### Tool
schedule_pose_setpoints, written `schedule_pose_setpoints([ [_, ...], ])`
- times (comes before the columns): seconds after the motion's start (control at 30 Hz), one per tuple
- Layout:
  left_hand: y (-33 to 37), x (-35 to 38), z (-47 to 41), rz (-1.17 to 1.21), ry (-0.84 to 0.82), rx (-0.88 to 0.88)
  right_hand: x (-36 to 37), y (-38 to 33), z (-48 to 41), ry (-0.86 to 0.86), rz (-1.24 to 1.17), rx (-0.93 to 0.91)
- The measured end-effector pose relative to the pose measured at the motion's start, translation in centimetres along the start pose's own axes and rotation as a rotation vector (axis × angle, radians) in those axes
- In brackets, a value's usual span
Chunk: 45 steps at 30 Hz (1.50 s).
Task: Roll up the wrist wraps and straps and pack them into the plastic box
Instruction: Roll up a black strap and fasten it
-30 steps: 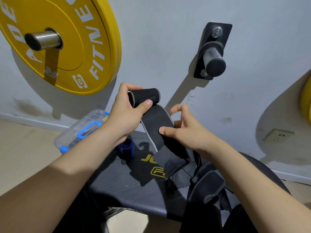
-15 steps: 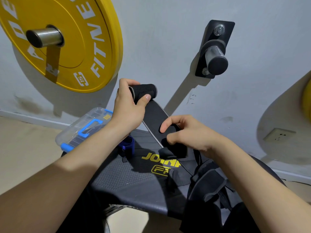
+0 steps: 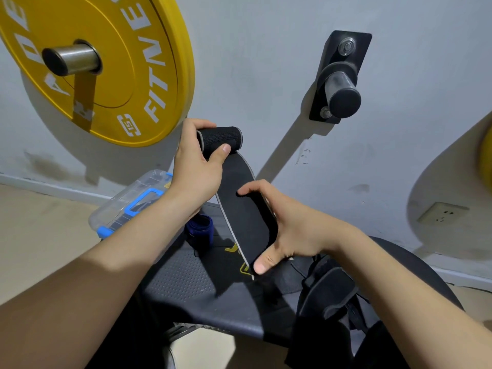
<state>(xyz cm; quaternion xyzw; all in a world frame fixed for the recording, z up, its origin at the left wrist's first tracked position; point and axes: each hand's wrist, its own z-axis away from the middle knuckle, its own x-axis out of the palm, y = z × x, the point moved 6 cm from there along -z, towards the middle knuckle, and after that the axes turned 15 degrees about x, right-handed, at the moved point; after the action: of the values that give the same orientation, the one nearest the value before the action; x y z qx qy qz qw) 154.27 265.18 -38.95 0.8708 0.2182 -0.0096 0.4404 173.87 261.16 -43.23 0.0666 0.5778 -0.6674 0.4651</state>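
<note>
one head-worn view looks forward and down, close over the bench, toward the wall.

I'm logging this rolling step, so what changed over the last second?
The right hand slid down the black strap to its free end and now holds it flat and taut. The left hand kept gripping the rolled end. The blue wrist wrap and plastic box stayed put.

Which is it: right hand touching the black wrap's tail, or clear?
Touching. Head view: the right hand holds the black wrap by its tail, fingertip on its face, thumb at its lower end.
</note>
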Motion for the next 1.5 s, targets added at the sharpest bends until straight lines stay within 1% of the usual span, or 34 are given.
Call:
schedule_pose_setpoints([
  [0.1, 0.0, -0.1, -0.1, -0.013, -0.006, 0.007, 1.1, 0.5, 0.1, -0.085, 0.192, 0.055],
  [0.13, -0.1, 0.0, -0.2, -0.006, -0.021, 0.001, 1.3, 0.6, 0.0, -0.077, 0.236, 0.073],
  [0.23, -0.1, 0.5, 0.0, 0.028, -0.078, -0.015, 0.8, 0.5, -0.6, 0.072, 0.287, 0.074],
  [0.33, 0.0, 1.0, 0.2, 0.071, -0.146, -0.019, -0.7, -0.1, -1.0, 0.267, 0.142, 0.038],
  [0.43, 0.1, 1.4, 0.3, 0.17, -0.214, -0.046, -2.5, -0.6, -0.9, 0.495, 0.005, -0.023],
  [0.5, 0.1, 1.6, 0.3, 0.254, -0.257, -0.098, -3.2, -0.7, -0.7, 0.595, -0.093, -0.075],
  [0.53, 0.1, 1.7, 0.4, 0.286, -0.274, -0.126, -3.5, -0.7, -0.7, 0.616, -0.13, -0.101],
  [0.6, 0.1, 1.9, 0.5, 0.334, -0.301, -0.167, -3.8, -0.7, -0.7, 0.61, -0.206, -0.133],
  [0.63, 0.0, 2.0, 0.5, 0.354, -0.312, -0.178, -3.9, -0.7, -0.7, 0.59, -0.277, -0.119],
  [0.7, 0.0, 2.1, 0.4, 0.401, -0.321, -0.19, -3.9, -0.4, -0.9, 0.507, -0.519, -0.028],
  [0.77, 0.2, 2.4, 0.4, 0.466, -0.332, -0.206, -3.5, -0.1, -1.3, 0.381, -0.741, 0.05],
  [0.8, 0.4, 2.6, 0.5, 0.493, -0.341, -0.213, -3.5, -0.2, -1.3, 0.351, -0.749, 0.069],
  [0.87, 0.7, 2.9, 0.7, 0.492, -0.365, -0.179, -3.4, -0.4, -1.3, 0.325, -0.653, 0.083],
  [0.93, 0.8, 3.3, 1.0, 0.388, -0.402, -0.099, -3.2, -0.6, -1.3, 0.32, -0.609, 0.055],
  [0.97, 0.7, 3.6, 1.1, 0.332, -0.418, -0.078, -3.3, -0.8, -1.1, 0.345, -0.601, 0.032],
  [1.03, 0.2, 4.0, 1.5, 0.263, -0.412, -0.123, -3.6, -1.3, -0.6, 0.434, -0.549, -0.01],
  [1.1, 0.0, 4.3, 1.8, 0.226, -0.422, -0.161, -4.0, -1.4, -0.3, 0.529, -0.467, -0.034],
  [1.2, 0.4, 4.4, 2.2, 0.205, -0.47, -0.144, -3.9, -1.5, -0.2, 0.607, -0.395, -0.029],
  [1.23, 0.6, 4.4, 2.2, 0.216, -0.474, -0.141, -3.8, -1.5, -0.3, 0.597, -0.423, -0.025],
  [1.33, 0.6, 4.4, 2.3, 0.233, -0.447, -0.139, -3.2, -1.8, -1.0, 0.491, -0.546, -0.009],
  [1.43, 0.5, 4.2, 2.2, 0.227, -0.426, -0.113, -2.1, -1.8, -1.5, 0.432, -0.512, 0.053],
  [1.5, 0.5, 4.0, 2.3, 0.242, -0.444, -0.11, -1.4, -1.5, -1.6, 0.38, -0.502, 0.07],
])
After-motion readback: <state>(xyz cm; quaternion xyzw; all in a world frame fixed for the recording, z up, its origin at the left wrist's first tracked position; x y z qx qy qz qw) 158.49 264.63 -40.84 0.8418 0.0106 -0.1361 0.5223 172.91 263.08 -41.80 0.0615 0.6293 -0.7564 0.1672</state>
